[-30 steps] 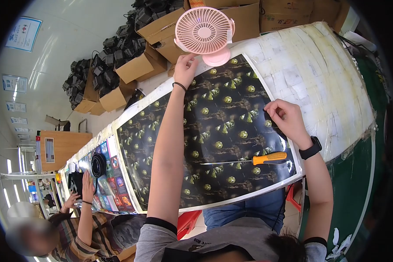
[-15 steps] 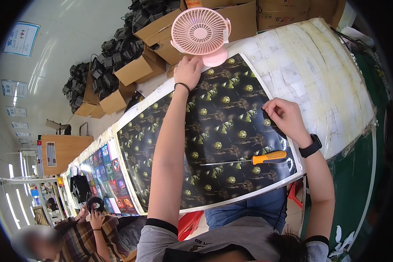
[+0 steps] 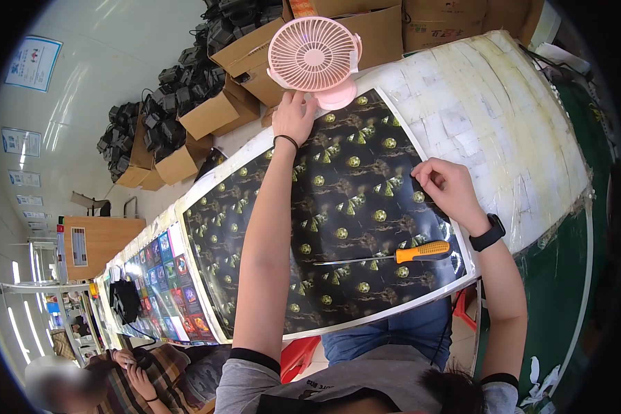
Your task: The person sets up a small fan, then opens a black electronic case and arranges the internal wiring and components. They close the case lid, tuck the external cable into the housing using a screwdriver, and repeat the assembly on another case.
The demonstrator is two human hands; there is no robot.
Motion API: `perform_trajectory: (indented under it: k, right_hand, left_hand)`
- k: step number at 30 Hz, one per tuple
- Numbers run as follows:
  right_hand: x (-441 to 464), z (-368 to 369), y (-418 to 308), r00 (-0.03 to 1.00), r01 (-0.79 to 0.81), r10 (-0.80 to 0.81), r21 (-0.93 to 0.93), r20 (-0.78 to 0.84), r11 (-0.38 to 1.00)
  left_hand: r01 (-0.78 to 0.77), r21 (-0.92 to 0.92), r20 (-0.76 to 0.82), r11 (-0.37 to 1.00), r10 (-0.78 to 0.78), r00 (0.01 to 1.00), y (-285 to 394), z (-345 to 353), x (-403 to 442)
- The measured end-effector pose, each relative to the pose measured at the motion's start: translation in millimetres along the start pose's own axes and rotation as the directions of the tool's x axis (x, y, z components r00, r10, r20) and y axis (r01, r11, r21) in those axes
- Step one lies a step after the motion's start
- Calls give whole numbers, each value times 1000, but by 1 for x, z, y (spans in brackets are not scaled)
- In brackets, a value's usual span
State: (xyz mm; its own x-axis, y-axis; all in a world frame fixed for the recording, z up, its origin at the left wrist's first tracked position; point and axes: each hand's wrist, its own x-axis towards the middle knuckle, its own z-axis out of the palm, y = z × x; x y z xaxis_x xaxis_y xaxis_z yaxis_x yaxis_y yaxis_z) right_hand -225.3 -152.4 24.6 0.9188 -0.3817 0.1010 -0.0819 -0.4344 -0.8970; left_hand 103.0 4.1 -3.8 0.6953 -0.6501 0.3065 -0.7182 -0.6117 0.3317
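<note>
**Pink fan (image 3: 314,55) just beside our left fingers (image 3: 298,96)**

Our left fingers bend, grip unclear; our right fingers (image 3: 426,166) curl over the dark sheet (image 3: 355,200), contents hidden. The fan, its long axis pointing away from us, stands right of our nearer left hand, closer than a second ago.
</note>
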Motion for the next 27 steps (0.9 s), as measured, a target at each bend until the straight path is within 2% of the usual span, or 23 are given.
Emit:
perform_trajectory:
  k: [4,7,10,13,14,17,20,27]
  right_hand:
    - [0,0,-2,1000,-8,8,-1,-2,1000]
    - [0,2,1,999,23,-23,8,-29,1000]
    - [0,3,2,998,38,-38,7,-41,999]
    - [1,3,2,998,46,-46,3,-47,999]
    - [0,3,2,997,50,-50,3,-51,999]
    - [0,2,1,998,48,-48,0,-42,999]
    - [1,3,2,998,42,-42,5,-44,999]
    - [1,4,4,997,62,-61,14,-51,998]
  left_hand:
    - [54,-135,-76,989,-65,995,-1,0,-2]
    - [63,-104,-117,993,-75,990,-3,-1,-1]
    - [51,-331,-365,942,-178,914,2,-1,-4]
    - [35,-240,-476,970,-149,867,14,-13,-10]
    - [27,-91,-493,995,-69,867,13,-14,-11]
    - [-35,129,-468,991,92,879,16,-13,-13]
    - [-17,227,-418,974,113,901,17,-9,-12]
    - [-20,275,-386,961,130,914,16,-5,-11]
